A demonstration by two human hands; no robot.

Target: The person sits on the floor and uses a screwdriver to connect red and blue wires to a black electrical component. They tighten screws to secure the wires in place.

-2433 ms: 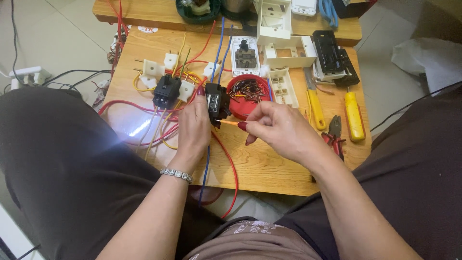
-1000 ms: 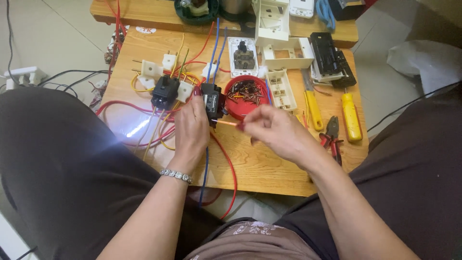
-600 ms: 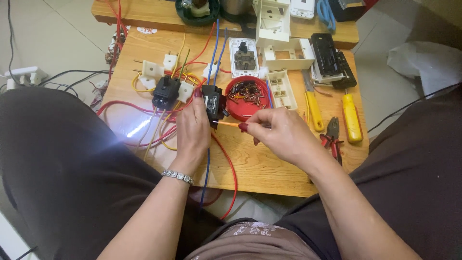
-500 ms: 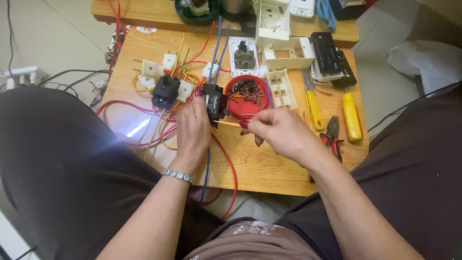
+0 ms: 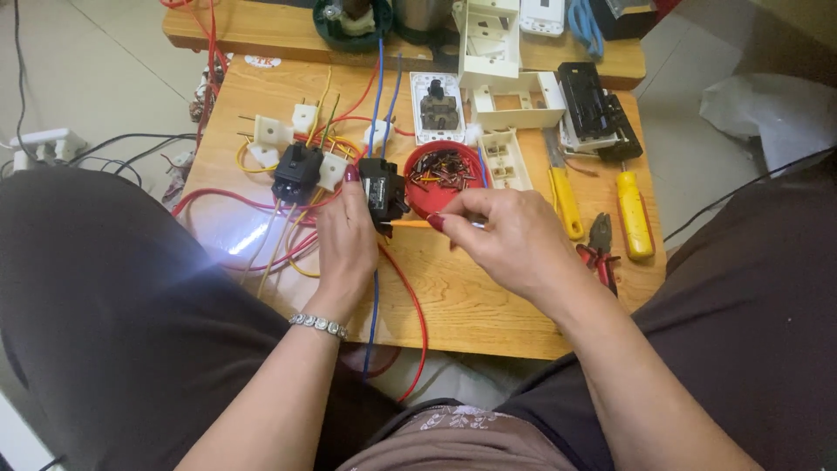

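Both hands [image 5: 349,235] unmoved on black switch module [image 5: 382,190]

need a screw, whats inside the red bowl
The red bowl holds a loose heap of small dark screws, some coppery. Its near rim is hidden behind the right hand and the black switch, so anything there cannot be seen.

Around the round red plastic screw dish [image 5: 443,179], you're hemmed in: a black switch module [image 5: 382,189] touches its left, white socket frames [image 5: 508,113] crowd behind, yellow-handled screwdrivers [image 5: 635,218] lie right. Bare wooden tabletop [image 5: 488,305] stays open nearer you.
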